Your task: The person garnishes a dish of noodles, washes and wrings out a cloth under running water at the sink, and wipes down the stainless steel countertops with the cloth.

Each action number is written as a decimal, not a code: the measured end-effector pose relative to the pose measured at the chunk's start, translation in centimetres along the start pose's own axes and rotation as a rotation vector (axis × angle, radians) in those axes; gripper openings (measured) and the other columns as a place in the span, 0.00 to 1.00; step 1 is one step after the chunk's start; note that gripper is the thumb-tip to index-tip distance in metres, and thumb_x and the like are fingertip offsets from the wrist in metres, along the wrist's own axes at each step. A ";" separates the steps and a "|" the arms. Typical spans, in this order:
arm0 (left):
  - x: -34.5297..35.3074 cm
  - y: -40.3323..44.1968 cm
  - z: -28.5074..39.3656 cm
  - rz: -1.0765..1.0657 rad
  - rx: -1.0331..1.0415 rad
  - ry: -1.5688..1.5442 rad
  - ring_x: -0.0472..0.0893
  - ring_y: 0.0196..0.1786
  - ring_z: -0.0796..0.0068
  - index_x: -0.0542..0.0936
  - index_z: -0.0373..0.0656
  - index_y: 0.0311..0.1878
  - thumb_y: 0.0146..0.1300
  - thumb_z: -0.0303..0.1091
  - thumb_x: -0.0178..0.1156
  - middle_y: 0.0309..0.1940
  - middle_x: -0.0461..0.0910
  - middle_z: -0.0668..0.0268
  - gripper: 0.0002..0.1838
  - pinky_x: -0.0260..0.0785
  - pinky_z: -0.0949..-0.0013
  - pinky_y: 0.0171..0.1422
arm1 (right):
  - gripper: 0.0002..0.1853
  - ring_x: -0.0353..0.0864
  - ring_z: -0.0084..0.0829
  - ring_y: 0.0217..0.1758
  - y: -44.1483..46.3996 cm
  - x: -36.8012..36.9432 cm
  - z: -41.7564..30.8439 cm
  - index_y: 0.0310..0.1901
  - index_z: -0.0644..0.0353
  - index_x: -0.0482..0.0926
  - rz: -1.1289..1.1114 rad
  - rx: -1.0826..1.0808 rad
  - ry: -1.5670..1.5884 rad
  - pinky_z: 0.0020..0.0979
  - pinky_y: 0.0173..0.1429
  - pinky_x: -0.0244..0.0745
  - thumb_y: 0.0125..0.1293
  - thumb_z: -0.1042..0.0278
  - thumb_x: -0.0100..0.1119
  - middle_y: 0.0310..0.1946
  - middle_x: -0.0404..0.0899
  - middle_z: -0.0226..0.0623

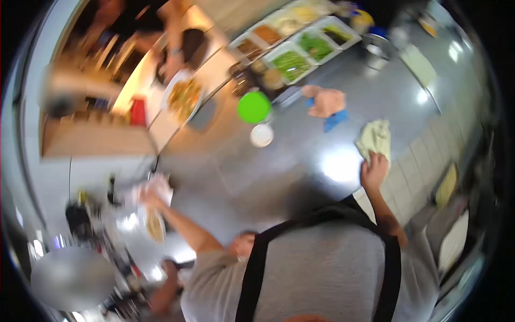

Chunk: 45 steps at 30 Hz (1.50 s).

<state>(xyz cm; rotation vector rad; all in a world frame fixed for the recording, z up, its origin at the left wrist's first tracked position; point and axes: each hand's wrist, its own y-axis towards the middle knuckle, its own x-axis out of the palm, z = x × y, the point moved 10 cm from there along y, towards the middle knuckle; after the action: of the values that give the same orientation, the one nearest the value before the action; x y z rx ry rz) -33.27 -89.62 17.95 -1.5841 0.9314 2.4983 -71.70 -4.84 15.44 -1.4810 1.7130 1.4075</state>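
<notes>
My right hand (pixel 374 170) is at the right edge of the steel counter (pixel 257 172), its fingers closed on a pale yellow-green cloth (pixel 375 138) that lies bunched ahead of them. Stretched out to the left, my left hand (pixel 147 194) is smeared by motion. It is at a crumpled-looking white item (pixel 163 189), perhaps paper or cloth; whether the fingers hold it cannot be made out. Just below that hand is a dish with yellowish food (pixel 155 225).
White containers of chopped greens (pixel 289 65) and other toppings line the back. A green-lidded tub (pixel 254 107), a small white round item (pixel 262 136) and a pinkish-and-blue crumpled item (pixel 326 103) sit on the counter. Beyond a plate of food (pixel 184 98), other people's arms (pixel 173 43) show.
</notes>
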 end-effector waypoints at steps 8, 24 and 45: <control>-6.7 0.8 -3.0 0.465 -0.226 -0.190 0.81 0.43 0.56 0.80 0.38 0.48 0.52 0.36 0.63 0.44 0.81 0.54 0.20 0.73 0.57 0.48 | 0.16 0.69 0.44 0.44 0.2 -1.0 -0.3 0.42 0.54 0.76 0.003 0.071 -0.025 0.40 0.50 0.66 0.48 0.67 0.59 0.37 0.70 0.41; -0.2 -7.2 1.3 0.605 -0.435 0.302 0.73 0.46 0.42 0.66 0.36 0.63 0.59 0.52 0.57 0.47 0.70 0.41 0.35 0.66 0.45 0.45 | 0.16 0.69 0.48 0.46 0.5 1.4 -0.8 0.43 0.57 0.71 -0.065 0.108 -0.229 0.43 0.53 0.65 0.50 0.67 0.53 0.39 0.70 0.45; 0.9 -7.4 0.1 0.687 -0.325 0.177 0.69 0.51 0.41 0.67 0.37 0.58 0.61 0.51 0.53 0.51 0.68 0.44 0.30 0.62 0.44 0.52 | 0.18 0.77 0.51 0.43 3.2 4.7 3.4 0.39 0.56 0.69 -0.477 0.309 -0.163 0.44 0.47 0.72 0.47 0.60 0.59 0.35 0.78 0.48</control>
<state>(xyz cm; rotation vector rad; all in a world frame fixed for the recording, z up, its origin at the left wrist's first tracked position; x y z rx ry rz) -31.31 -83.77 13.77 -1.8438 1.3401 3.1321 -76.92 -4.19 11.46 -1.4316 1.2932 0.9370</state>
